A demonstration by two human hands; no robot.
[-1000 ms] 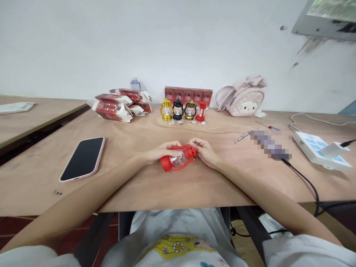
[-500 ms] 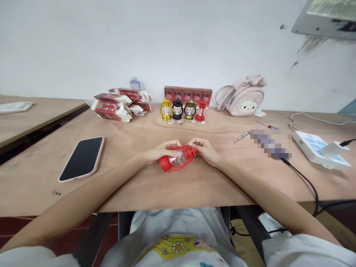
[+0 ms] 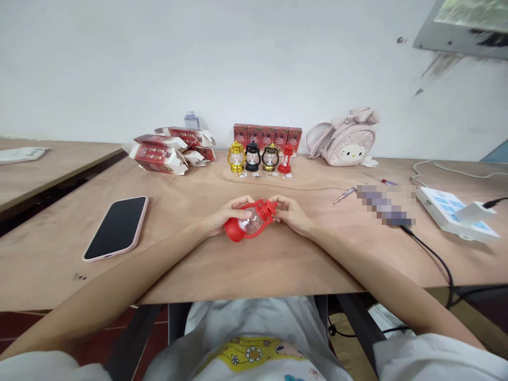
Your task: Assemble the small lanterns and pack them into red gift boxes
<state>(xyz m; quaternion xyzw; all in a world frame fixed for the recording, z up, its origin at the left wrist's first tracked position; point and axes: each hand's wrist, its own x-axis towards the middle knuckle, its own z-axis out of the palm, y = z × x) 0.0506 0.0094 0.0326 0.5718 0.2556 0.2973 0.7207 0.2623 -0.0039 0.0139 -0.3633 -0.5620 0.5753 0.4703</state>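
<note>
A red toy lantern [image 3: 251, 223] with a clear globe lies tilted between my hands, its base toward the left and its top toward the right. My left hand [image 3: 230, 214] is closed round the base and globe, thumb across the front. At the lantern's top, my right hand [image 3: 291, 214] pinches a small metallic piece, perhaps a key ring; its exact shape is too small to tell. Behind them stand a gold lantern [image 3: 237, 157], a black lantern [image 3: 253, 157], a black-and-gold lantern [image 3: 270, 159] and another red lantern [image 3: 286, 161].
Small red boxes [image 3: 266, 134] line the wall. Opened cartons [image 3: 159, 153] and a bottle [image 3: 192, 120] are at back left, a phone [image 3: 117, 227] nearer. On the right are a pink bag [image 3: 349, 140], a screwdriver [image 3: 344, 195], a power strip [image 3: 456, 214] and a black cable [image 3: 432, 251].
The red lantern has turned slightly in my hands and moved a little left and up. My right hand stays at its top; my left keeps its hold.
</note>
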